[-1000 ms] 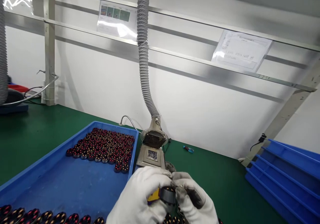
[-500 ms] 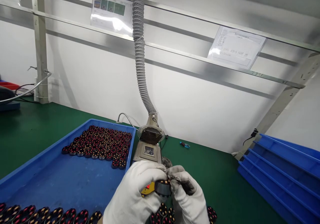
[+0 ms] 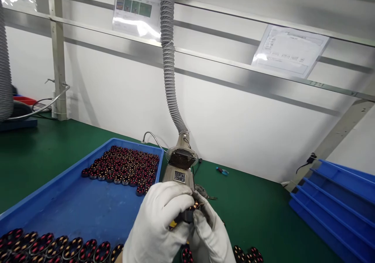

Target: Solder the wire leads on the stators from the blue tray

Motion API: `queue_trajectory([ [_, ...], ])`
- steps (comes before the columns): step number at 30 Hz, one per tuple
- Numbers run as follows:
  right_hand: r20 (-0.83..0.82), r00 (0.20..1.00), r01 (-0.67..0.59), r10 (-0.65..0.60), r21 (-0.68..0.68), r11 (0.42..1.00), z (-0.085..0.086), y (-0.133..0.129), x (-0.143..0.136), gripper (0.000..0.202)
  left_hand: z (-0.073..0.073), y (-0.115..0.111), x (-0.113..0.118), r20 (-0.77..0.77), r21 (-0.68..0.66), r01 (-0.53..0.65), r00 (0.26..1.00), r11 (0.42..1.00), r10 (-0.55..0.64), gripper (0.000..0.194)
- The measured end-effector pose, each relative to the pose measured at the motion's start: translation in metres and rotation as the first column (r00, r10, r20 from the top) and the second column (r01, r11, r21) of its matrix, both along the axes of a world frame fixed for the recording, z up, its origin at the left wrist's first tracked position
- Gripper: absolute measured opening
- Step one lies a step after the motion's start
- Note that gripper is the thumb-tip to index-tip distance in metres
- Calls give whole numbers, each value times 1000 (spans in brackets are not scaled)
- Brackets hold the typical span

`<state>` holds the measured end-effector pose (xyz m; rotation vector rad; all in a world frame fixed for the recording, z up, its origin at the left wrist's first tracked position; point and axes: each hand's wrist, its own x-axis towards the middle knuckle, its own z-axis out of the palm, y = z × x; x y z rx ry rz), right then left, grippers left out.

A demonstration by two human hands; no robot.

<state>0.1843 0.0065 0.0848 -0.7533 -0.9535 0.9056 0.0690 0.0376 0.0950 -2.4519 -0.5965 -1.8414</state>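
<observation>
My left hand (image 3: 162, 220), in a white glove, is closed around a small black motor stator (image 3: 187, 215) with copper windings on top. My right hand (image 3: 209, 228), gloved too with darkened fingertips, pinches the stator's right edge; a thin wire seems to stick out there, but its end is hidden by the fingers. A bit of a yellow device (image 3: 172, 224) shows behind the left fingers. More stators (image 3: 247, 254) lie on the green table below and right of the hands.
A blue tray (image 3: 96, 204) at left holds many stators in rows. Ahead stands a metal fume hood (image 3: 181, 159) with a grey hose (image 3: 168, 59). Cutters (image 3: 222, 171) lie on the green table (image 3: 249, 200). Stacked blue trays (image 3: 334, 204) stand at right.
The view has shifted slightly left. My right fingers have moved in closer around the stator's edge, and the yellow device's red digits are now covered.
</observation>
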Motion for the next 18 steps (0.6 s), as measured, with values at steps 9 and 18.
queue_trajectory([
  [9,-76,988,-142,135,-96,985,-10,-7,-2,37,13,7,-18,32,-315,470,874,825,-486,22],
  [18,-283,928,-293,241,-160,943,-13,3,-10,34,0,10,-20,406,-546,547,835,634,-372,19],
])
